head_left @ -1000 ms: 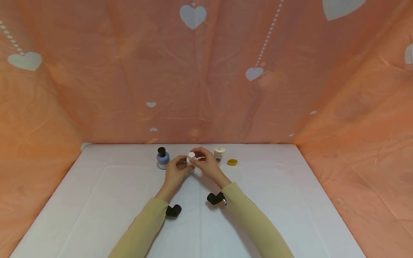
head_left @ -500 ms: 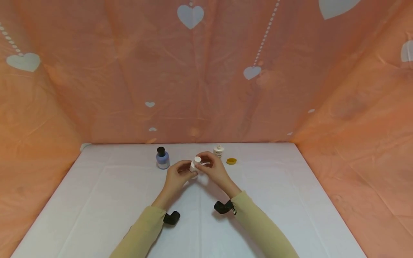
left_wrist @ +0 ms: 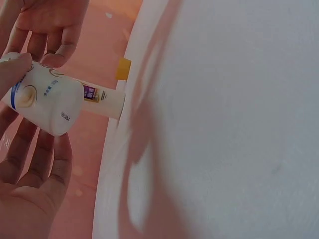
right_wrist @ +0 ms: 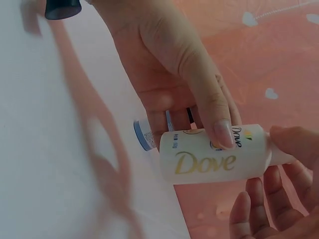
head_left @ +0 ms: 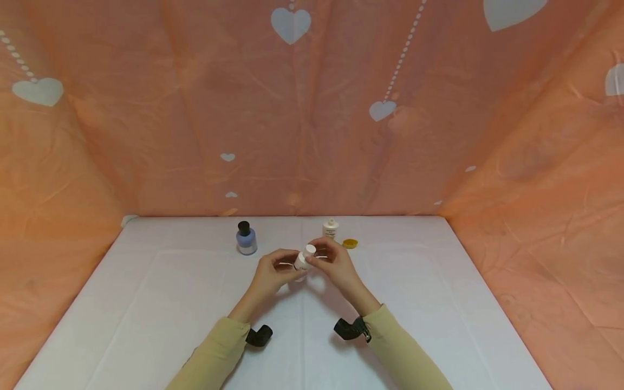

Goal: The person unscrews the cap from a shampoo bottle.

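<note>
My left hand [head_left: 270, 273] grips the body of a white Dove bottle [right_wrist: 214, 157] above the white table, thumb across its front and fingers behind. With thumb and fingers, my right hand [head_left: 339, 269] pinches the bottle at its white cap [head_left: 310, 249]. The bottle leans with its top toward the right in the head view. Its lettering faces the right wrist camera, while a printed back shows in the left wrist view. The right fingers partly cover the cap and neck.
A lilac bottle with a black cap [head_left: 246, 241] stands at the back left of the table. Behind my right hand stands a white labelled bottle [head_left: 330, 227], a yellow cap [head_left: 350, 244] lying beside it. A peach curtain [head_left: 302, 135] with hearts rises behind the table [head_left: 146, 303].
Both hands have brought the bottle nearer to me and to the right, and it leans more. The right forearm has shifted right. The lilac bottle, white bottle and yellow cap stay put.
</note>
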`<state>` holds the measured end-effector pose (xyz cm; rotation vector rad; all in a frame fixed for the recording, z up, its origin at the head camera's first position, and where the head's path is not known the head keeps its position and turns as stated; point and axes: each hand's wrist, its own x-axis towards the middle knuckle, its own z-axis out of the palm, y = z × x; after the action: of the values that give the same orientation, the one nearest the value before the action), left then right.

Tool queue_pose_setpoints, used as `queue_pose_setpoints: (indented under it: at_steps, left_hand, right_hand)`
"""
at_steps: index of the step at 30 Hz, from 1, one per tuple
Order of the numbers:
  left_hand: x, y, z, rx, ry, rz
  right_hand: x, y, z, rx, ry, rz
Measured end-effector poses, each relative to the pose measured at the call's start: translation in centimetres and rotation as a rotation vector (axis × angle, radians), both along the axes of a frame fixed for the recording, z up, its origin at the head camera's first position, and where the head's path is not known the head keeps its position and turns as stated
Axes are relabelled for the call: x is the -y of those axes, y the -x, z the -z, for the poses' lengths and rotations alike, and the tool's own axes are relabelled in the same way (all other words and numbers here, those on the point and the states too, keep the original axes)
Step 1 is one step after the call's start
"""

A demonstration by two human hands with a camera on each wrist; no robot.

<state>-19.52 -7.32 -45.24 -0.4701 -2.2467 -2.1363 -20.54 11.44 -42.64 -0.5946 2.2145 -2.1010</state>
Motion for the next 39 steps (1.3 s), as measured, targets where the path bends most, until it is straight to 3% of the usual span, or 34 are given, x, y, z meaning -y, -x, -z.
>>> queue_pose_setpoints:
  at_steps: [8, 22, 30, 39]
  left_hand:
    - [-0.3, -0.3, 0.0, -0.027, 0.043, 0.007]
    - [-1.4, -1.1, 0.7, 0.025, 0.004, -0.003]
    - [-1.7, -1.5, 0.8, 0.006, 0.000, 0.017]
    - [-1.9, -1.9, 0.5, -0.017, 0.021, -0.005]
  right_hand:
    - [-0.4, -0.8, 0.1, 0.025, 0.024, 0.007]
    - [-1.0, -1.8, 0.4, 0.088, 0.065, 0.113]
    - [-1.6, -0.7, 3.0, 0.127, 0.124, 0.136]
    - [-1.7, -0.7, 3.4, 0.102, 0.142, 0.136]
